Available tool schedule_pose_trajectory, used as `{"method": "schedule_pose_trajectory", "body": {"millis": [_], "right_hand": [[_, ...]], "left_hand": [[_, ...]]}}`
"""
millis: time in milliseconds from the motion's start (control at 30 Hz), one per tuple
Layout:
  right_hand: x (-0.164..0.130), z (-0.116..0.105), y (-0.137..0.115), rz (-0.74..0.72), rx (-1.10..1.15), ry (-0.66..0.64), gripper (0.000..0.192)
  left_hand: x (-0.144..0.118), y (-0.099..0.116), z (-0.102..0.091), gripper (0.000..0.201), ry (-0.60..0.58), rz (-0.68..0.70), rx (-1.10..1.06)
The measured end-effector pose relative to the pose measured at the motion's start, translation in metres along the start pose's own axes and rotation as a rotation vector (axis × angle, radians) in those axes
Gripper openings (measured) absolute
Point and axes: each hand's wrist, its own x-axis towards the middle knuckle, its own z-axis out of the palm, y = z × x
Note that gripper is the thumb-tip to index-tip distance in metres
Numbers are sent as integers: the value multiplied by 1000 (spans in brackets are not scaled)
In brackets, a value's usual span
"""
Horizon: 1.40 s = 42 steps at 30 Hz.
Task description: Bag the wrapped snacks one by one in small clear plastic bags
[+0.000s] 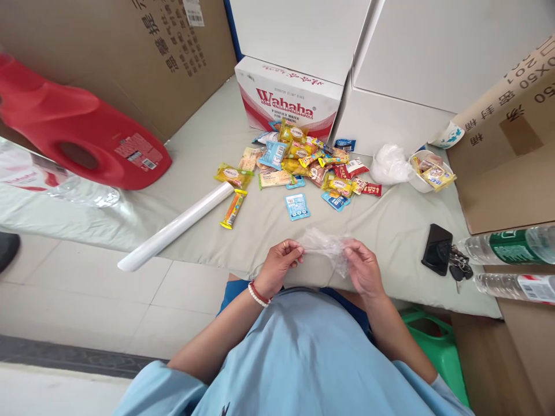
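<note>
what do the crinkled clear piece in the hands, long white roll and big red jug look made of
Crinkled clear piece: probably thin, glossy plastic film; see-through and creased. Long white roll: perhaps wound plastic film; smooth sheen. Big red jug: likely moulded plastic; soft highlights, shaped-in handle.

This looked like a room in a home or a storeroom; which of the two could not be told. Large cardboard boxes [108,52] and a drinking-water carton [288,104] stood around a cloth [377,231] spread above a tiled floor [99,289], while packaged snacks [299,151], a red jug [147,136], water bottles [515,245] and keys [460,267] gave it an everyday, lived-in look.
</note>
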Motion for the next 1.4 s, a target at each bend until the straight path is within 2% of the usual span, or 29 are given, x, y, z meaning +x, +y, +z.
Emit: {"method": "schedule_pose_trajectory", "body": {"millis": [100,167,367,467,500,567,633,700,733,767,800,867,900,933,1000,1067,1133,1200,1267,1300,1367,1400], "right_hand": [[3,-19,1,89,95,166,30],[5,-35,3,118,13,245,36],[16,-89,-2,-7,-664,385,41],[25,-91,-21,-133,-834,408,39],[29,-85,-28,-208,-862,381,36],[40,-67,-40,-365,-926,240,36],[56,-46,-44,-460,-1009,49,52],[77,-26,-39,-446,-1081,-121,79],[88,-18,-35,-400,-1098,-210,85],[98,-10,-31,-344,-1095,-307,81],[107,-4,-27,-296,-1074,-403,68],[119,6,-24,-288,-1004,-550,32],[121,10,-25,-340,-963,-568,18],[121,13,-29,-418,-923,-540,12],[115,16,-39,-579,-852,-395,15],[105,18,-51,-674,-821,-257,17],[96,20,-58,-734,-864,-239,17],[94,26,-57,-786,-974,-354,30],[98,36,-49,-806,-1112,-548,49],[103,43,-44,-796,-1177,-649,51],[116,55,-38,-756,-1287,-803,36],[123,60,-39,-742,-1328,-837,26]], "left_hand": [[-3,0,-13,39,24,23,-2],[-4,-1,-20,39,44,35,-20],[-5,-6,-32,36,100,78,-110],[-6,-7,-37,35,97,111,-81],[-7,-8,-38,34,89,121,-59],[-8,-9,-39,34,69,143,-23],[-10,-10,-38,32,58,174,-10],[-13,-11,-38,30,51,212,-18],[-14,-11,-39,30,50,229,-24],[-15,-11,-40,29,52,241,-29],[-16,-12,-42,28,61,248,-32],[-17,-11,-49,29,112,255,-34],[-17,-10,-53,29,154,261,-37],[-17,-9,-57,30,201,274,-45],[-18,-5,-66,30,289,322,-63],[-19,-1,-71,27,330,388,-62],[-21,2,-71,22,304,453,-29],[-23,3,-68,17,223,504,27],[-25,4,-63,13,128,544,85],[-25,5,-61,11,88,568,112],[-24,8,-59,10,34,633,138],[-24,11,-58,11,14,669,125]]}}
